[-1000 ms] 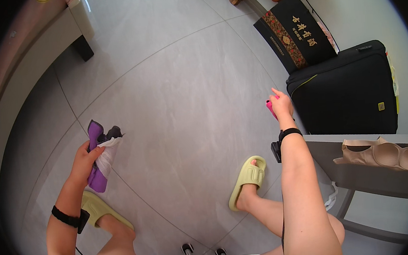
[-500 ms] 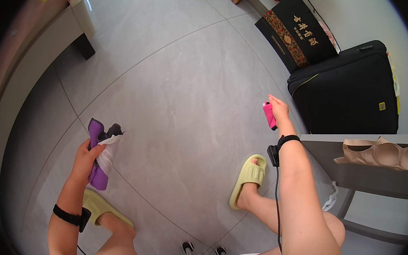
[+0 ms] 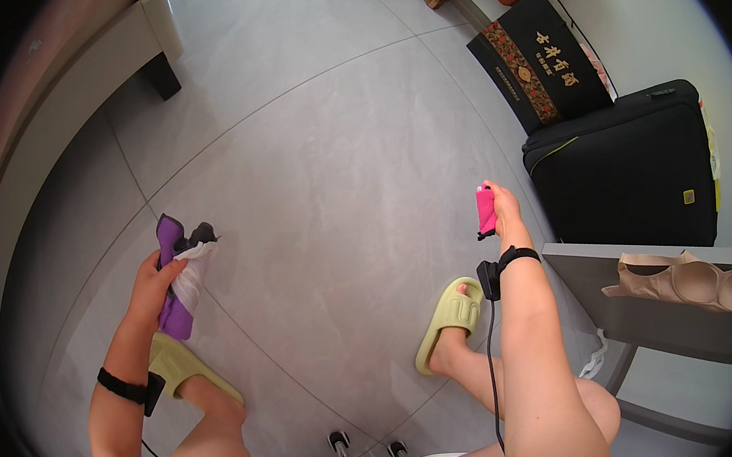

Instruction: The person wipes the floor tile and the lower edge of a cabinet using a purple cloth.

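My left hand point(image 3: 158, 281) is closed on a folded bundle of purple, white and black fabric point(image 3: 177, 313), thumb across its white part. A dark crumpled end sticks out at the upper right of this bundle; its exact kind I cannot make out. Well apart on the right, my right hand point(image 3: 506, 207) grips a small bright pink fabric thing point(image 3: 485, 211) with black trim at its lower end and a bit of white at its top. Both hands are held above the grey tiled floor point(image 3: 319, 189).
At the right stand a black fabric suitcase point(image 3: 622, 171) and a black box with a patterned band point(image 3: 543, 61). A beige bra point(image 3: 692, 276) hangs over a grey furniture edge point(image 3: 647, 254). A pale furniture frame point(image 3: 67, 98) runs along the left. My feet wear green slippers point(image 3: 456, 312).
My right hand has turned slightly, so the pink thing stands more upright and shows more of its face. The left hand keeps its hold on the fabric bundle. The view has shifted a little.
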A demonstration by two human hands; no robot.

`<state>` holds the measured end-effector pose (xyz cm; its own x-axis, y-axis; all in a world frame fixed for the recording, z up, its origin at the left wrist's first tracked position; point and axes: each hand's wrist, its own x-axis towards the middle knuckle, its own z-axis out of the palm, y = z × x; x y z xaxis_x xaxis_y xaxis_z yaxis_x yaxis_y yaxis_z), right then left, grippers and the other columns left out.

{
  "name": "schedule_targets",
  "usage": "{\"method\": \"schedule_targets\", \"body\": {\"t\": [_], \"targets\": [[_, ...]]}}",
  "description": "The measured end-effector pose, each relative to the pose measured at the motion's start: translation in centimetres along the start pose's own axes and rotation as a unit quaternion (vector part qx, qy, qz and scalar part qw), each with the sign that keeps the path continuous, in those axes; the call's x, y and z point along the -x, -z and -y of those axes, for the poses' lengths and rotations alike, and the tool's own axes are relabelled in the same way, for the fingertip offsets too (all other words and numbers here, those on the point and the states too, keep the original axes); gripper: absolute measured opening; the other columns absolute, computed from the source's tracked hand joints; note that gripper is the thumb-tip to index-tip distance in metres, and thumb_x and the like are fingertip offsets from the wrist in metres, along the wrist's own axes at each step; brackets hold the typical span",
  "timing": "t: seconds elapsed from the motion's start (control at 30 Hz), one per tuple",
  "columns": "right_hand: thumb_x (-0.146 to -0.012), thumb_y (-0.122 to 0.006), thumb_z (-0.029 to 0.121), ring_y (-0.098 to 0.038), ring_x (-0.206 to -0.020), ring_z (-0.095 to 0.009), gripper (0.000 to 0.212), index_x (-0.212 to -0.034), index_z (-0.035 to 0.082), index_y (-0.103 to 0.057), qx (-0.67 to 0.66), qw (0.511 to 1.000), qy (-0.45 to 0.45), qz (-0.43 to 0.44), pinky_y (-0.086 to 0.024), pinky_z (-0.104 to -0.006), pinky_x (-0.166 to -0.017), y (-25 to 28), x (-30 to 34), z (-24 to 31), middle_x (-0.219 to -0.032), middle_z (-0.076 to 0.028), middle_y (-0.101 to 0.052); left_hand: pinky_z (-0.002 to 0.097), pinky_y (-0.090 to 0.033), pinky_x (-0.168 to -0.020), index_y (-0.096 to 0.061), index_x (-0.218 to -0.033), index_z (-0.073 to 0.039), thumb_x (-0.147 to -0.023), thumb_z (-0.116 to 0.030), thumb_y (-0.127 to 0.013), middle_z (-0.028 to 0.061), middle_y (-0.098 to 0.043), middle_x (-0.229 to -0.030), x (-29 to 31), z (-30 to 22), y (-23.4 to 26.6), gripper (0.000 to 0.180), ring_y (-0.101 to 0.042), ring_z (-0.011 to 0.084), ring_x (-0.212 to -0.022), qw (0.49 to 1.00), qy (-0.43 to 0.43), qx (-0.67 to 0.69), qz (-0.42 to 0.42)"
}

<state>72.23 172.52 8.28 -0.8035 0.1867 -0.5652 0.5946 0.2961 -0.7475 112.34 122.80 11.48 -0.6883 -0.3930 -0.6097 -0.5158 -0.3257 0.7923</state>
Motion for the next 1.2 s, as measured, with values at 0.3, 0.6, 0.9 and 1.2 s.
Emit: {"method": "schedule_targets", "body": {"t": [0.3, 0.6, 0.9, 1.2], "targets": [[-0.082, -0.066, 0.03, -0.059, -0.069, -0.014, 0.038, -0.111, 0.006, -0.06, 0.055, 0.992, 0.014, 0.114, -0.047, -0.0277, -0.06, -0.1, 4.1, -6.0, -0.08, -0.003, -0.063, 0.0274, -0.046, -0.07, -0.054, -0.11, 0.005, -0.084, -0.021, -0.062, 0.0077, -0.06, -0.092, -1.6, 1.4, 0.8, 0.038, -0.058, 0.0143, -0.079, 0.999, -0.006, 0.024, -0.026], [-0.09, -0.052, 0.044, -0.06, -0.072, -0.013, 0.044, -0.1, 0.003, -0.065, -0.019, 0.934, -0.213, 0.287, -0.048, -0.0266, -0.065, -14.7, 22.5, -15.2, -0.082, -0.005, -0.065, 0.0318, -0.047, -0.078, -0.053, -0.117, 0.005, -0.086, -0.022, -0.064, 0.0111, -0.061, -0.103, -3.4, 8.2, 13.6, 0.042, -0.058, 0.0193, -0.09, 0.953, -0.009, 0.163, -0.254], [-0.091, -0.05, 0.036, -0.057, -0.072, -0.015, 0.037, -0.101, 0.003, -0.065, -0.167, 0.941, -0.207, 0.209, -0.047, -0.0284, -0.063, -18.0, 30.2, -20.7, -0.083, -0.004, -0.061, 0.0464, -0.048, -0.074, -0.056, -0.099, 0.0, -0.078, -0.016, -0.066, 0.0217, -0.061, -0.095, -4.1, 11.6, 20.6, 0.029, -0.059, 0.0409, -0.087, 0.743, -0.07, -0.381, -0.546], [-0.091, -0.048, 0.033, -0.056, -0.071, -0.015, 0.034, -0.101, 0.004, -0.063, -0.102, 0.972, -0.125, 0.172, -0.047, -0.0287, -0.062, -20.0, 33.3, -20.8, -0.081, -0.004, -0.059, 0.0445, -0.048, -0.071, -0.054, -0.088, -0.004, -0.086, -0.019, -0.046, 0.0158, -0.061, -0.09, -4.6, 10.5, -3.7, 0.017, -0.058, 0.0351, -0.085, 0.822, -0.296, -0.452, 0.181]]}}
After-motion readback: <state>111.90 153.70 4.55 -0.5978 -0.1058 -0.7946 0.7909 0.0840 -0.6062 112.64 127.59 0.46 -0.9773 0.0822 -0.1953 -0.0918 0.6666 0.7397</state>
